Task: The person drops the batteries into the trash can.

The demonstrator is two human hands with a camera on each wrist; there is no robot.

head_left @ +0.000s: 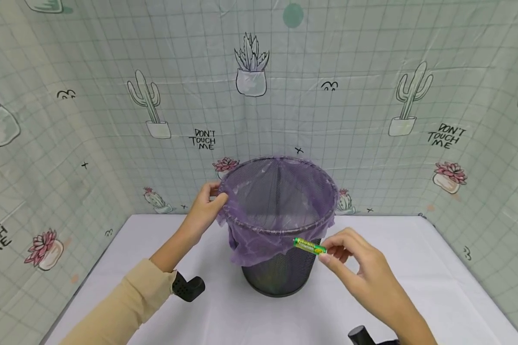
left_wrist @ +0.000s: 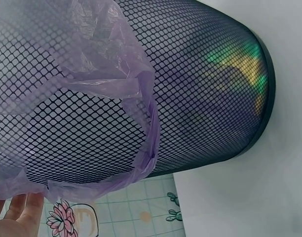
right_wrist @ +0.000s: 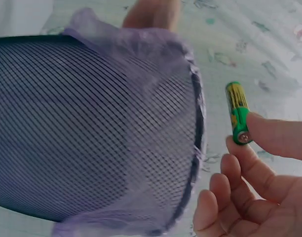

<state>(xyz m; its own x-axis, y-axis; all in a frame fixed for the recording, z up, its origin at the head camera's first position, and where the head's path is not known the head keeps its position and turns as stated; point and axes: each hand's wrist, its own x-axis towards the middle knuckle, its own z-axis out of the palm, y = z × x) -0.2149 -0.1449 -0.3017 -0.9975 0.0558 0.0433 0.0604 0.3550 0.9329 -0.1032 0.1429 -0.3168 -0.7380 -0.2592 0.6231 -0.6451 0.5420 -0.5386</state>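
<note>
A black mesh wastebasket [head_left: 280, 273] stands upright on the white table, lined with a thin purple bag [head_left: 254, 244] folded out over its rim. My left hand [head_left: 208, 203] grips the rim at the left, thumb on top of the bag and fingers outside; in the left wrist view only fingertips [left_wrist: 30, 210] show at the bag's edge. My right hand [head_left: 362, 268] pinches a green and yellow battery [head_left: 309, 246] by one end between thumb and index finger. The battery is in front of the basket's near right side, just under rim height in the head view.
Green and yellow items [left_wrist: 240, 69] show through the mesh near the basket's bottom. A white tabletop [head_left: 414, 268] extends around the basket, and a cloth backdrop [head_left: 285, 120] printed with cacti rises behind and on both sides. Black wrist mounts [head_left: 189, 286] sit at both wrists.
</note>
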